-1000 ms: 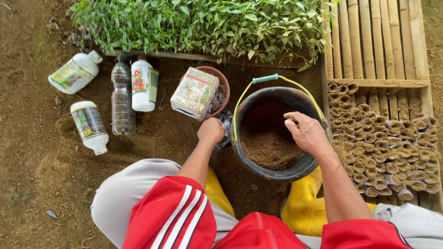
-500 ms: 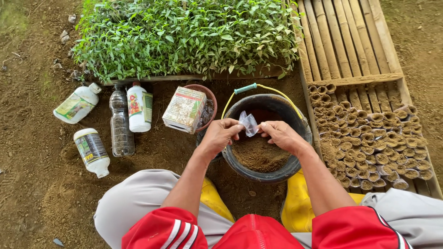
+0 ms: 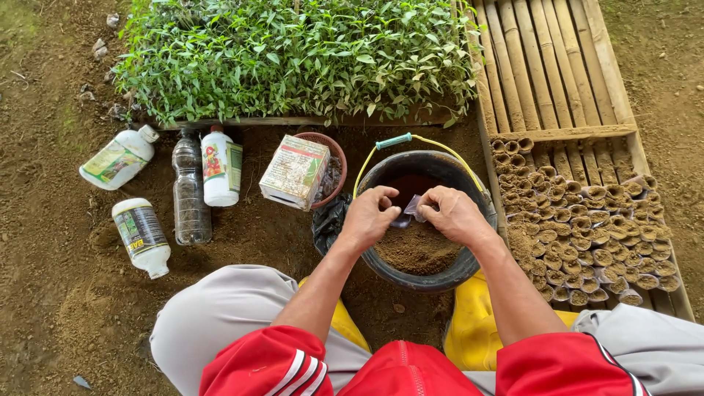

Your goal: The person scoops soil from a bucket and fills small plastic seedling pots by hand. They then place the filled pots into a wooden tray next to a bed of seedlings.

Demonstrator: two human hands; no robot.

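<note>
Over a black bucket [image 3: 469, 265] half full of brown soil [image 3: 425, 251], both my hands pinch one small clear plastic bag [image 3: 411, 210]. My left hand [image 3: 370, 216] grips its left edge and my right hand [image 3: 453, 215] grips its right edge. The bag is mostly hidden between my fingers. The bucket has a yellow wire handle with a teal grip [image 3: 394, 141], tilted toward the far side. A pile of dark plastic bags [image 3: 328, 220] lies on the ground just left of the bucket.
A bamboo rack [image 3: 557, 66] on the right holds several small soil-filled bags [image 3: 587, 235]. A tray of green seedlings [image 3: 293, 55] lies beyond the bucket. A carton [image 3: 295, 171] leans on a red bowl [image 3: 336, 150]. Several bottles [image 3: 192, 187] lie left. Yellow boots [image 3: 480, 323] flank the bucket.
My left hand came away from the pile of bags with a clear bag, and my right hand joined it. Both hands have since lowered, closing around the bag over the soil.
</note>
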